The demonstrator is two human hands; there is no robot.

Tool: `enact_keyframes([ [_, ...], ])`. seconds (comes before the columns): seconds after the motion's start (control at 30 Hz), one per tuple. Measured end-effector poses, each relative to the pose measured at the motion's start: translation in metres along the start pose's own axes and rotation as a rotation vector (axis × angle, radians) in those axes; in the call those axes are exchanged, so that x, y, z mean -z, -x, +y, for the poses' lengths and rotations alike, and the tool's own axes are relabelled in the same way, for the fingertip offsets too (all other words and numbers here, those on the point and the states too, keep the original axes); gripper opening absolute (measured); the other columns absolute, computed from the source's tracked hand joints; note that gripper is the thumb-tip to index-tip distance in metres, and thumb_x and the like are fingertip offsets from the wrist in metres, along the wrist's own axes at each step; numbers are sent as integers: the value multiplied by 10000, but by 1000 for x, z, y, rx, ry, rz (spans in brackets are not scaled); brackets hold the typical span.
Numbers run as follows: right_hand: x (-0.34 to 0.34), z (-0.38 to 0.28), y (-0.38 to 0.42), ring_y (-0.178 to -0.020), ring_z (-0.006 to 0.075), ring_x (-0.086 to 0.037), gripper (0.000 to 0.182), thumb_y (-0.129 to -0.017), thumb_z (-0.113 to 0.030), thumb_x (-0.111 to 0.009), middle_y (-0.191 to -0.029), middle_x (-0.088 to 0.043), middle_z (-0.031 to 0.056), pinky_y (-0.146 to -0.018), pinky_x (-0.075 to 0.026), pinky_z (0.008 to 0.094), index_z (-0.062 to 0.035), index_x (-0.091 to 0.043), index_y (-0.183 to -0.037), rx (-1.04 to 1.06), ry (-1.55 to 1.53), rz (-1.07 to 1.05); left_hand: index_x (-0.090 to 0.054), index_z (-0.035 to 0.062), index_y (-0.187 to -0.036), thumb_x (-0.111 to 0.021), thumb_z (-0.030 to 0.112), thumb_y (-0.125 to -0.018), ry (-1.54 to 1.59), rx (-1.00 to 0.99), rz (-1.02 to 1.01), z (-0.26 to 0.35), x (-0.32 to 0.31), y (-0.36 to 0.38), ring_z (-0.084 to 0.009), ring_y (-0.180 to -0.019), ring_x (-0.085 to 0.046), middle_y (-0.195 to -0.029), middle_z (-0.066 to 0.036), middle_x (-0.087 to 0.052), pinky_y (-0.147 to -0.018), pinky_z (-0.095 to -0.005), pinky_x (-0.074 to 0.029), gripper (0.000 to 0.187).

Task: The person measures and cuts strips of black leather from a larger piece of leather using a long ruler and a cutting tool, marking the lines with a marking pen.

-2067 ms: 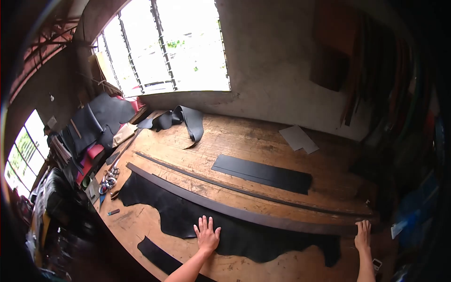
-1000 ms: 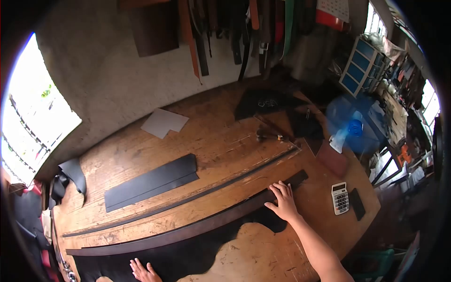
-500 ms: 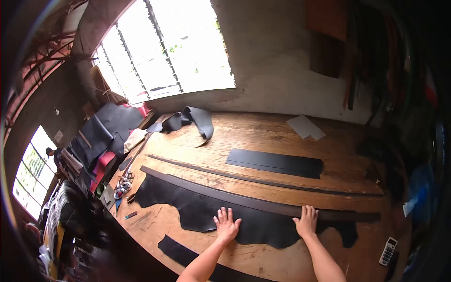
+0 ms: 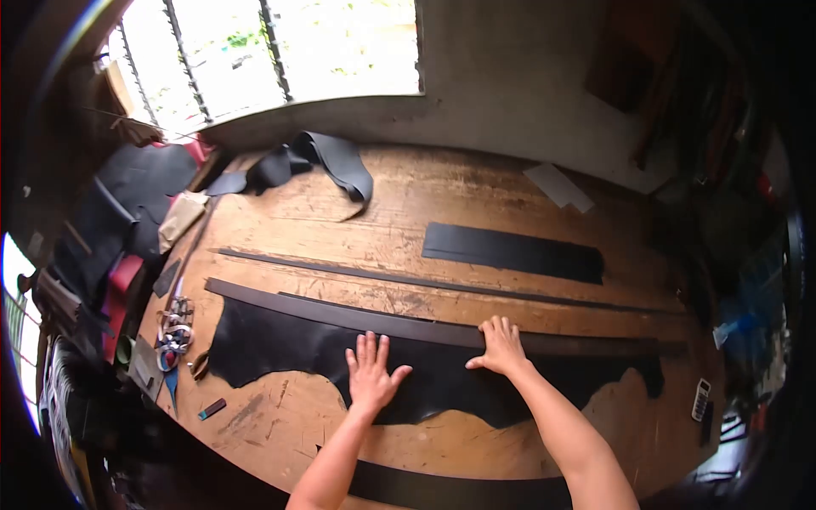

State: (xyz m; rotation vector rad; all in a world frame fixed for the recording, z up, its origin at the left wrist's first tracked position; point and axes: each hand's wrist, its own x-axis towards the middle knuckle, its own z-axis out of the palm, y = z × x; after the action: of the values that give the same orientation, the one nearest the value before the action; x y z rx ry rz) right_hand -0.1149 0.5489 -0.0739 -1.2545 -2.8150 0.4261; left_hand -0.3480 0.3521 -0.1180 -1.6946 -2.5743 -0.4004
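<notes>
A wide piece of black leather (image 4: pixel 280 340) with a wavy near edge lies flat on the wooden table. Along its far side rests a long dark brown straightedge (image 4: pixel 289 304), with a thin margin of black showing beyond it. My left hand (image 4: pixel 371 380) is laid flat on the leather, fingers spread, fingertips right at the straightedge's near edge. Across the straightedge reaches my right hand (image 4: pixel 503 347), its fingers bent over toward the far edge and the thumb out to the left on the leather.
Beyond lie a narrow dark strip (image 4: pixel 399 280), a black rectangular piece (image 4: pixel 514 252), curled leather scraps (image 4: pixel 336 161) and white paper (image 4: pixel 557 185). Scissors (image 4: pixel 174 331) and a small dark block (image 4: pixel 212 410) are at the left. A white remote or calculator (image 4: pixel 699 399) sits at right; another black strip (image 4: pixel 459 489) runs along the near edge.
Both hands have shifted left along the leather. My right hand has also moved forward, from the straightedge's near edge to over it. The head view has tilted down.
</notes>
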Motion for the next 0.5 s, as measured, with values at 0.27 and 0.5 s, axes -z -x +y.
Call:
enact_keyframes([
  [0.27, 7, -22, -20, -1182, 286, -456, 861, -496, -502, -945, -1150, -512, 86, -997, -391, 447, -78, -555, -1136, -120, 6, -101, -358, 94, -1536, -588, 601, -893, 51, 4, -222, -46, 41, 48, -420, -1515, -118, -1643, -187, -180, -1187, -626, -71, 850],
  [0.5, 11, -26, -38, -1096, 277, -462, 854, -450, -474, -962, -1079, -500, 83, -965, -384, 401, -74, -539, -1075, -139, -7, -173, -337, 124, -1549, -605, 611, -876, 64, 41, -290, -54, 36, 50, -476, -1503, -85, -1644, -218, -135, -1174, -649, -110, 874],
])
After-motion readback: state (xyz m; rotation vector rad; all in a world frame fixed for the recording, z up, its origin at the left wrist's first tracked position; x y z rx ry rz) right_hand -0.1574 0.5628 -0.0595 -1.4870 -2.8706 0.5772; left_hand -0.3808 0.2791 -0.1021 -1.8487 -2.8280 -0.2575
